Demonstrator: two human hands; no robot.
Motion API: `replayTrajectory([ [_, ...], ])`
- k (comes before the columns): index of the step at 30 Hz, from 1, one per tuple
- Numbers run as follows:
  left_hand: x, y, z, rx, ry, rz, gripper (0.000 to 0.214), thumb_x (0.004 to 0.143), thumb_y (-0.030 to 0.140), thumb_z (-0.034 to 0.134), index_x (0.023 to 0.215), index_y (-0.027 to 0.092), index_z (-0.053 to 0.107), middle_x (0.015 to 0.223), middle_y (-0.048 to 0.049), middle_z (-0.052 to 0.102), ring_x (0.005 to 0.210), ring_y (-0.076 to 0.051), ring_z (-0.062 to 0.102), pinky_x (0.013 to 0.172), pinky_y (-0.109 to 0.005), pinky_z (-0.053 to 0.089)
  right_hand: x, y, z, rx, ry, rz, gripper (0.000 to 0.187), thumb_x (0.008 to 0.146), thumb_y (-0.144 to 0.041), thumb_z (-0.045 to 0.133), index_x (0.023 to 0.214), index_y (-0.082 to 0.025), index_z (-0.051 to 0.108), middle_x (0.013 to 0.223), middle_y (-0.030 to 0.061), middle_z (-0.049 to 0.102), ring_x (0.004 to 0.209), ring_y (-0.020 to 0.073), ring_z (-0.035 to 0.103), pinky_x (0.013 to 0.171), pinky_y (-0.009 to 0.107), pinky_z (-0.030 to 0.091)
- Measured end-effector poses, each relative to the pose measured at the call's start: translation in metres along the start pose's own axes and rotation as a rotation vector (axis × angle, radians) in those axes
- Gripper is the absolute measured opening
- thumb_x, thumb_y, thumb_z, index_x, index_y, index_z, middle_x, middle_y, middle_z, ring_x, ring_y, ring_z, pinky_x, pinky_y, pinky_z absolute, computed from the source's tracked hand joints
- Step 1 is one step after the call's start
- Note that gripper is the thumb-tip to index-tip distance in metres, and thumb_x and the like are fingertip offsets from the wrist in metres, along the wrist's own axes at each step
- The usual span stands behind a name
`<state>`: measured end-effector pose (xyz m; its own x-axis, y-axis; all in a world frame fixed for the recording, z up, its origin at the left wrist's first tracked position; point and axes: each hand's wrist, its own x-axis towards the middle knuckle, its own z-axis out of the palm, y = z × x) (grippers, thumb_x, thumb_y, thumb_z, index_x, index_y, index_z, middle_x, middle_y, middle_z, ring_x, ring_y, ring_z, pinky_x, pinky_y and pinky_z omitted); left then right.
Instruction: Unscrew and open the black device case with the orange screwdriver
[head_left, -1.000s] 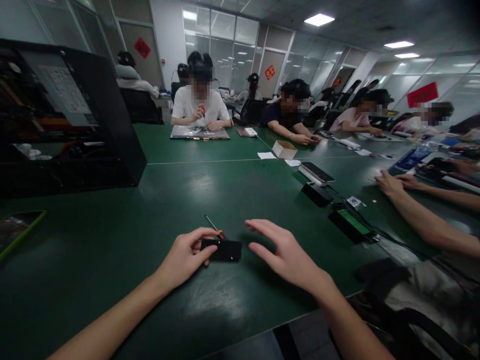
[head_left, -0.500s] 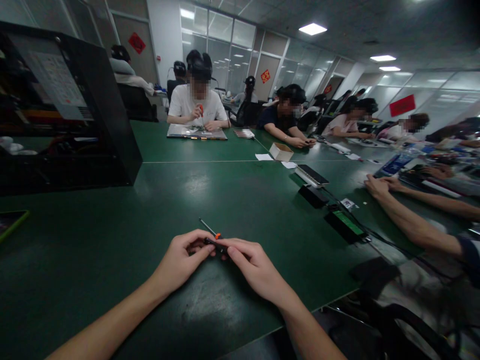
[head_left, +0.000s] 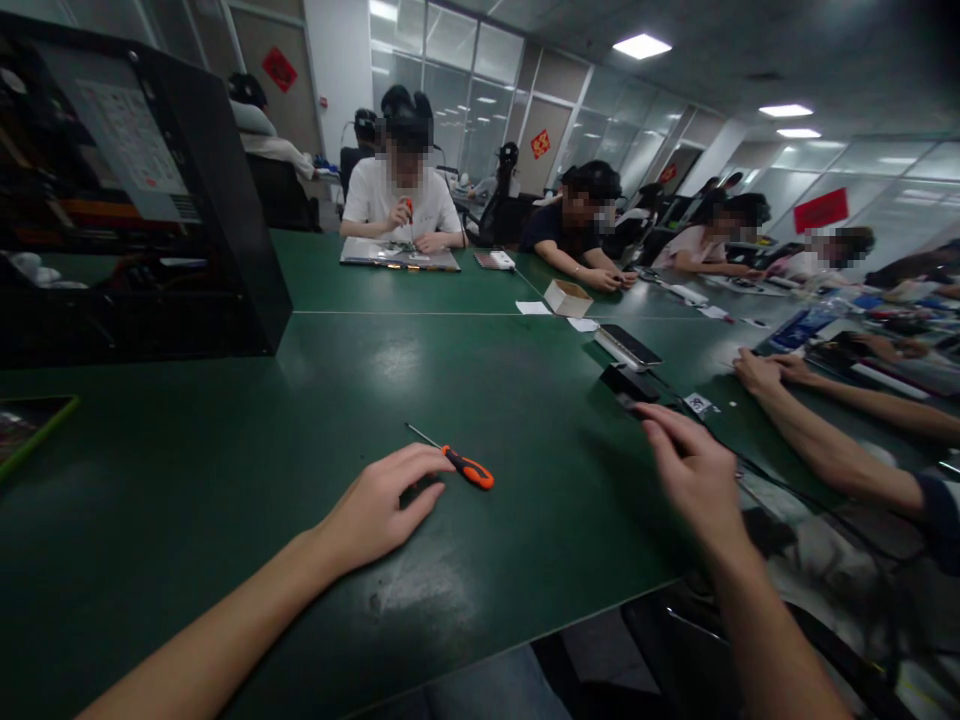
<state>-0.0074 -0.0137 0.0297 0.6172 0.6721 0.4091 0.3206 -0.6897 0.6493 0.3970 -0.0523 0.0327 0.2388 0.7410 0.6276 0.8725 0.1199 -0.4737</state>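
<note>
Green table [head_left: 337,400]: spreading before us | right hand [head_left: 694,465]: we are now holding it out beside a black box [head_left: 622,379], grip too blurred to tell | left hand [head_left: 379,510]: resting released, seemingly free | orange-and-black screwdriver [head_left: 469,468]: lying uncovered by left fingertips | flat black piece: no longer showing between our hands, perhaps in the right

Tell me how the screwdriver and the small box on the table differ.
The screwdriver is long and slim, with an orange-and-black handle; the box is squat and pale. The screwdriver lies right by your left hand, while the box sits farther off, beside white papers. Both rest on the green table.
</note>
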Motion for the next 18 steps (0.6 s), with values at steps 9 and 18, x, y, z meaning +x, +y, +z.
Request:
replayTrajectory([
  [9, 0.0, -0.003, 0.004, -0.042, -0.06, 0.034, 0.022, 0.101, 0.018, 0.052, 0.11, 0.021, 0.072, 0.116, -0.0079, 0.073, 0.11, -0.02, 0.069, 0.1, -0.033, 0.054, 0.007, 0.117, -0.033, -0.401, 0.038, -0.009, 0.033, 0.091, -0.05, 0.058, 0.097, -0.023, 0.076, 0.102, 0.016, 0.077, 0.095, 0.0338, 0.071, 0.079, 0.042, 0.048],
  [18, 0.0, -0.003, 0.005, -0.053, -0.118, 0.067, 0.023, 0.1, 0.013, 0.053, 0.112, 0.02, 0.071, 0.116, -0.0062, 0.073, 0.111, -0.019, 0.068, 0.104, -0.033, 0.052, 0.003, 0.125, -0.015, -0.487, 0.105, -0.034, 0.053, 0.092, -0.052, 0.041, 0.1, -0.012, 0.077, 0.104, 0.0194, 0.078, 0.097, 0.037, 0.073, 0.079, 0.046, 0.051],
])
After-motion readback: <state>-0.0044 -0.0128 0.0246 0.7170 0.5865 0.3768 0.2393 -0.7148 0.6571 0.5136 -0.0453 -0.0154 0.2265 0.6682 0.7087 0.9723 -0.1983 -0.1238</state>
